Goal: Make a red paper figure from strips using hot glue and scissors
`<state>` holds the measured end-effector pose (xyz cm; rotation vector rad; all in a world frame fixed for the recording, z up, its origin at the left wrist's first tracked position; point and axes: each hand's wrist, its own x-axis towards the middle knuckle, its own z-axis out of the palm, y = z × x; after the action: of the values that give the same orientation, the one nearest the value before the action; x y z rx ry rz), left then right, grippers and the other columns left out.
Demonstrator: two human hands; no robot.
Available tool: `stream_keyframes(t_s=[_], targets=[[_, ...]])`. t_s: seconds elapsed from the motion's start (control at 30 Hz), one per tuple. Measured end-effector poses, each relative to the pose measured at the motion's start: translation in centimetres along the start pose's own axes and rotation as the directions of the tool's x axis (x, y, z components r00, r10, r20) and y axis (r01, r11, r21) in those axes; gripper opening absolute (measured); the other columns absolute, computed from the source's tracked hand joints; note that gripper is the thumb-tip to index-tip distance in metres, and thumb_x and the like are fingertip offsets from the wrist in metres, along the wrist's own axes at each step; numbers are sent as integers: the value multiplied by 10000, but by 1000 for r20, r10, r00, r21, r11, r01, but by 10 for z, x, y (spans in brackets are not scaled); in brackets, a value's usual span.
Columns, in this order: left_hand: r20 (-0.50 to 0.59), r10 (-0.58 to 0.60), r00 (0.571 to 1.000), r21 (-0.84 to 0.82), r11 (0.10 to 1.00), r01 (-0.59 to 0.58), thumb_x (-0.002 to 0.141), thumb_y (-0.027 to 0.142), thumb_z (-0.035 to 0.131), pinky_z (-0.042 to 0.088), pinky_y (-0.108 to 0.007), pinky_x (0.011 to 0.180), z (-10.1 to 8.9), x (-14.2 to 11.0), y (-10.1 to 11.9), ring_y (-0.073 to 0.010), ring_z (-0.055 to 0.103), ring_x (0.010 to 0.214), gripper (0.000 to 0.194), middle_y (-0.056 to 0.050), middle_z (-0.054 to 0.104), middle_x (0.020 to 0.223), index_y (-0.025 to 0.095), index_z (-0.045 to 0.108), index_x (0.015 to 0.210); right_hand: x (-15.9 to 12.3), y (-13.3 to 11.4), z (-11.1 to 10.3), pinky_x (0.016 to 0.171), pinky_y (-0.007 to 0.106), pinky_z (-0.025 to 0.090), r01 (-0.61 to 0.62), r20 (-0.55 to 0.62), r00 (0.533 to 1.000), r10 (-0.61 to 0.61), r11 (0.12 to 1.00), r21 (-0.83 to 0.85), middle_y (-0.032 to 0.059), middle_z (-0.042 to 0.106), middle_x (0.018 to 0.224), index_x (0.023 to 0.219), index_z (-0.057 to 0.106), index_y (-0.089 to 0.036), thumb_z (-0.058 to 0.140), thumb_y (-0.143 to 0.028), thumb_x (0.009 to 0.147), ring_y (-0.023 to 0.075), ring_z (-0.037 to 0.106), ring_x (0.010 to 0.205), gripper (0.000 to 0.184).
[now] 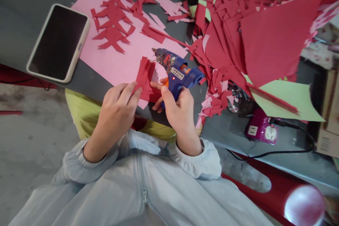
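Observation:
My right hand (178,107) is wrapped round the handle of a blue glue gun (178,74) with an orange trigger and a lit red lamp. Its nozzle points up and to the left, over a pink paper sheet (102,65). With bent fingers, my left hand (119,102) presses on the left edge of a folded red paper strip (144,76) at the sheet's near edge. A fingertip of my right hand also touches the red paper. Farther up the sheet lie red paper cutouts (112,17) with small googly eyes.
A phone (58,42) lies at the left. Red paper sheets (275,39) and many scraps are heaped at the right, with green paper (288,99) under them. A purple power socket (262,127) with a black cord (280,152) sits near the right front edge.

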<state>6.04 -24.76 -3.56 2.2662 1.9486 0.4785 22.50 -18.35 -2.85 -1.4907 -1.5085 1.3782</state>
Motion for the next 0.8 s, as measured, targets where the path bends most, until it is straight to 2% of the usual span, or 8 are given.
stream_keyframes(t_s=[0.4, 0.7, 0.8], targets=[[16, 3, 1000, 9, 1000, -4, 900, 97, 470, 508, -506, 978, -4, 6, 1, -318, 585, 1177, 481, -153, 651, 1321, 194, 607, 1351, 0, 0, 1, 453, 282, 539, -30, 10, 1000, 30, 999, 40, 72, 772, 851, 1063, 693, -206, 561, -465, 914, 136, 634, 489, 326], [29, 25, 999, 25, 999, -26, 921, 110, 465, 508, -510, 974, -7, 8, 0, -328, 585, 1156, 442, -166, 663, 1294, 146, 610, 1337, 1, 2, 2, 449, 289, 527, -8, 11, 1000, 7, 999, 40, 93, 783, 1014, 1092, 669, -209, 555, -461, 917, 128, 641, 492, 327], [31, 23, 999, 21, 999, -24, 919, 111, 476, 504, -508, 980, -7, 8, 0, -325, 582, 1166, 449, -154, 655, 1315, 167, 607, 1345, 1, 1, 2, 453, 288, 532, -8, 15, 1000, 8, 999, 40, 103, 777, 1051, 1101, 662, -206, 550, -456, 925, 125, 652, 494, 326]])
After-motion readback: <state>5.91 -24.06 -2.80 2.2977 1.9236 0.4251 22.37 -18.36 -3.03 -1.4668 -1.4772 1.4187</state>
